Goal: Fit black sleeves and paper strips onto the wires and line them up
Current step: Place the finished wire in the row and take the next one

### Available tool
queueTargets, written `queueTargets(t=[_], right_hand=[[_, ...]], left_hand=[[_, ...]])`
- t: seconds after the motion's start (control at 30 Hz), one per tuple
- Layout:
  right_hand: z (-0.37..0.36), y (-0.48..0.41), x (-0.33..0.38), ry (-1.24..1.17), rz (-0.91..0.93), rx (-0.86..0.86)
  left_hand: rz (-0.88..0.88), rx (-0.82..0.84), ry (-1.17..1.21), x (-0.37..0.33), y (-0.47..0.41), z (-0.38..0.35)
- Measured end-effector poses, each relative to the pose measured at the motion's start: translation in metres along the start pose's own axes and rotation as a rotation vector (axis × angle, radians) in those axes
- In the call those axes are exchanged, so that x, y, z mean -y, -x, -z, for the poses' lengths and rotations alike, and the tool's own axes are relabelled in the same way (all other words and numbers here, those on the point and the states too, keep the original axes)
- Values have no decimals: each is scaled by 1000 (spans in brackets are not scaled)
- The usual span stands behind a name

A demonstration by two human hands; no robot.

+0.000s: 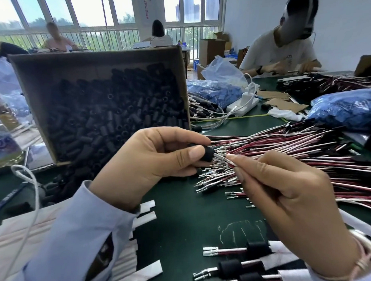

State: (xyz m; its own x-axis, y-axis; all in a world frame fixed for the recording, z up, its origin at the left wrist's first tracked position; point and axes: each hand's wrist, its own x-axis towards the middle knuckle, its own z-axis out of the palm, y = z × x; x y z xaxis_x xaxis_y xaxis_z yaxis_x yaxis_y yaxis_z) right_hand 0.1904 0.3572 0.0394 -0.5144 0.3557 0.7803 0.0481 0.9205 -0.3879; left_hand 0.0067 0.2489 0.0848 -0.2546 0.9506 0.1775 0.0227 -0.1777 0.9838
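My left hand (151,162) pinches a black sleeve (206,153) between thumb and fingers. My right hand (287,199) pinches a red and white wire pair (231,162) just behind its metal terminals, whose tips reach the sleeve's open end. A big heap of red and white wires (296,149) lies on the green mat behind my hands. A cardboard box (31,99) tilted toward me is full of black sleeves (116,113). Finished wires with sleeves and white paper strips (247,262) lie side by side at the bottom right. White paper strips (147,215) lie under my left forearm.
Bags of blue parts (347,107) (214,91) sit at the right and behind the box. A white power strip with cable (242,104) lies mid-table. A person in a white shirt (282,50) works across the table. A bottle (1,134) stands at far left.
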Motion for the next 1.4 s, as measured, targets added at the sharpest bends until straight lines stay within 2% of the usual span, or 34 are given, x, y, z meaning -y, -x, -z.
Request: queueTargets(t=[0.17,0.3,0.4,0.5,0.63,0.67,0.73,0.8,0.93,1.0,1.1,1.13,1.23,1.27,1.33,1.4], right_hand=[[-1,-1,0,-1,16,-28],[1,-1,0,2,25,-24],[1,-1,2,38,11,6],[-1,-1,6,19,-81,146],[-12,4,7,88,-188,508],[-16,5,7,108,-207,551],[-20,4,7,142,-265,507],[-22,4,6,196,-312,448],[-26,9,3,241,-351,473],[-27,9,0,223,-356,540],[-24,5,-6,161,-355,556],[-22,3,-7,149,-354,565],[-19,-2,-12,122,-344,621],[-19,-3,-13,118,-337,634],[-18,-3,-14,125,-316,607],[-19,-1,-13,144,-293,581]], left_hand=[[-2,-48,76,3,-1,-6],[-35,-90,5,6,-1,-14],[12,-59,-61,7,-2,-17],[34,-2,-160,6,-3,-11],[-28,154,-287,5,-3,5],[-52,201,-311,5,-3,8],[-58,270,-341,9,-4,9],[-47,262,-367,18,-7,4],[-52,98,-695,40,-11,-18],[-56,67,-861,46,-10,-23],[-155,38,-1179,57,-10,-31],[-163,65,-1161,62,-9,-34],[-2,193,-688,63,-9,-35],[20,218,-598,60,-11,-31],[-13,233,-493,57,-14,-24],[-44,153,-494,58,-14,-27]])
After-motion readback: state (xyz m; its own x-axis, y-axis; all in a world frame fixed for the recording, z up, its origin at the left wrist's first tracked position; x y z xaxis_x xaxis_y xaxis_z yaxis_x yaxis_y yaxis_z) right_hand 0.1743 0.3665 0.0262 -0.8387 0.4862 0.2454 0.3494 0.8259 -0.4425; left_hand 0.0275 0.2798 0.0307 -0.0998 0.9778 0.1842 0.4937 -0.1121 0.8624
